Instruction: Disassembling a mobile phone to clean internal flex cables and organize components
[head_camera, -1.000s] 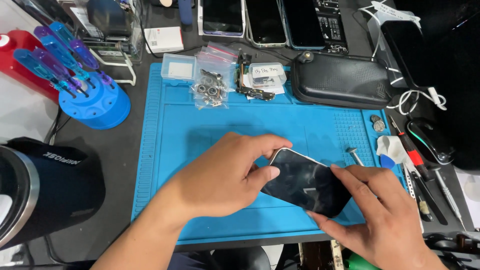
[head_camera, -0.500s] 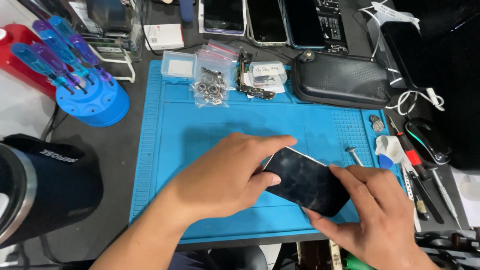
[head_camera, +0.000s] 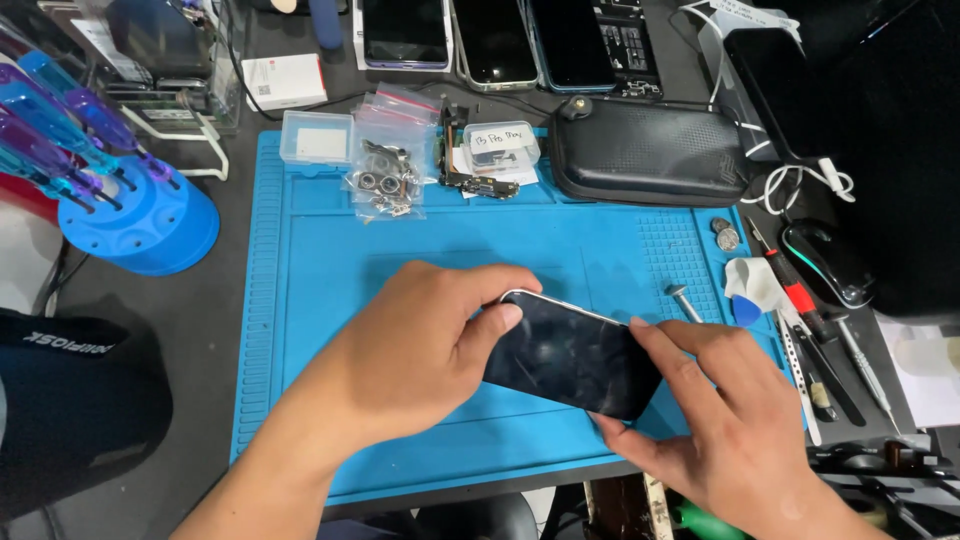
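Our left hand (head_camera: 405, 365) grips one end of the black phone (head_camera: 570, 352), thumb pressed on its glass, while our right hand (head_camera: 735, 425) pinches the other end between thumb and fingers. We hold the phone tilted just above the blue mat (head_camera: 330, 250). A lone screw (head_camera: 683, 298) lies near, with parts bags (head_camera: 385, 165) and a black case (head_camera: 650, 150) well beyond.

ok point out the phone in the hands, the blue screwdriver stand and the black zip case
phone (head_camera: 570, 355), head view, middle of its dark glass face
blue screwdriver stand (head_camera: 140, 220), head view, front of its round blue base
black zip case (head_camera: 645, 152), head view, centre of its textured top
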